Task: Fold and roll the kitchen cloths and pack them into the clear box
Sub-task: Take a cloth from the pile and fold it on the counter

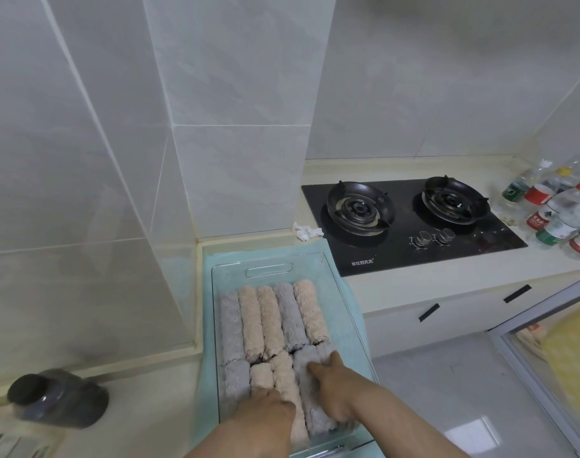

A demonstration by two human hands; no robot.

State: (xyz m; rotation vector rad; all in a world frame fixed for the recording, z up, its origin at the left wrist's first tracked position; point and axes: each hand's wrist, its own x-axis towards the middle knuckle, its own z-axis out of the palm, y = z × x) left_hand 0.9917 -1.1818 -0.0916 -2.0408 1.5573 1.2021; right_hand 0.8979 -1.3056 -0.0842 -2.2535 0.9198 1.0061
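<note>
Left hand (268, 409) and right hand (331, 388) reach into the clear plastic box (269, 270) packed with rolled grey and peach fluffy cloths (252, 320).
The box sits at the cream worktop's (414, 287) near edge. The right fingers (334, 358) lie straight, pressing a grey roll (303, 375); the left fingers (284, 403) sink between rolls, so I cannot tell their grip.

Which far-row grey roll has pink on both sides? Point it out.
The right grey roll, second from right; the left grey roll ends the row.
</note>
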